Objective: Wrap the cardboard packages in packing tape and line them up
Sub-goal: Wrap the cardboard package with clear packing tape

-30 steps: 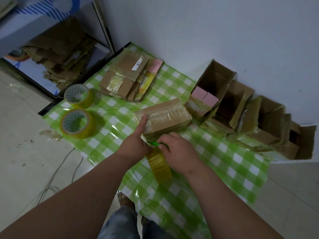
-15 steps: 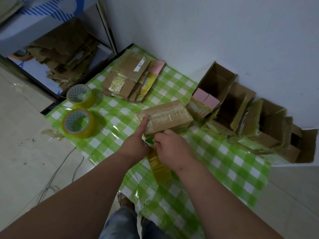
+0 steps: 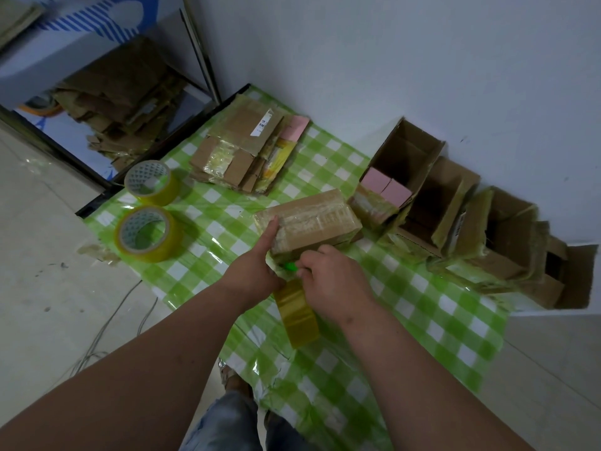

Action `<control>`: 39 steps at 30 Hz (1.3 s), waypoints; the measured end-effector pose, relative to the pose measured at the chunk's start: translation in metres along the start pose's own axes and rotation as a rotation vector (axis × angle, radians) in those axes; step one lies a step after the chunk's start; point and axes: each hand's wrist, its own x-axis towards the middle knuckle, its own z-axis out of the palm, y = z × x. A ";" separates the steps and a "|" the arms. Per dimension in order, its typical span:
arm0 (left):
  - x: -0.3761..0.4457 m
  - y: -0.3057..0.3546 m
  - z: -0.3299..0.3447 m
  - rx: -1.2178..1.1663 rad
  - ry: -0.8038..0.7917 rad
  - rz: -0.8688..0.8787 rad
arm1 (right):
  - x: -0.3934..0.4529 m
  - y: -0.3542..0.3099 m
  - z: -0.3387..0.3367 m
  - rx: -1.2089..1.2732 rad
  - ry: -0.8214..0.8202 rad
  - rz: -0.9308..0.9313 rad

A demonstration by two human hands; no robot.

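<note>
A tape-wrapped cardboard package (image 3: 312,221) lies on the green checked cloth (image 3: 422,314). My left hand (image 3: 257,268) holds its near left end, thumb up along the side. My right hand (image 3: 331,281) pinches a small green tool (image 3: 290,266) at the package's near edge. A yellow tape roll (image 3: 297,312) hangs below and between my hands on a strip coming from the package. Two more yellow tape rolls (image 3: 148,232) (image 3: 153,182) lie to the left.
A pile of flattened cardboard with a pink piece (image 3: 247,151) lies at the far edge. Several open cardboard boxes (image 3: 455,209) stand in a row along the white wall, one holding pink blocks (image 3: 385,187). Scrap cardboard (image 3: 120,96) sits far left. Wires (image 3: 110,323) lie on the floor.
My right hand has shifted slightly towards the package's near edge with the green tool. The left hand and the package stay put.
</note>
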 end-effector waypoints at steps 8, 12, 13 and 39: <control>-0.002 0.001 0.000 -0.017 -0.013 -0.007 | 0.003 0.009 0.012 -0.061 0.015 0.028; -0.003 0.002 -0.002 -0.035 -0.021 -0.006 | -0.005 0.032 0.015 -0.061 0.040 0.128; -0.002 0.003 -0.003 -0.043 -0.032 -0.012 | -0.008 0.038 0.016 -0.049 0.043 0.164; -0.002 -0.001 -0.013 -0.162 -0.089 -0.005 | 0.002 0.002 0.042 0.900 -0.072 0.537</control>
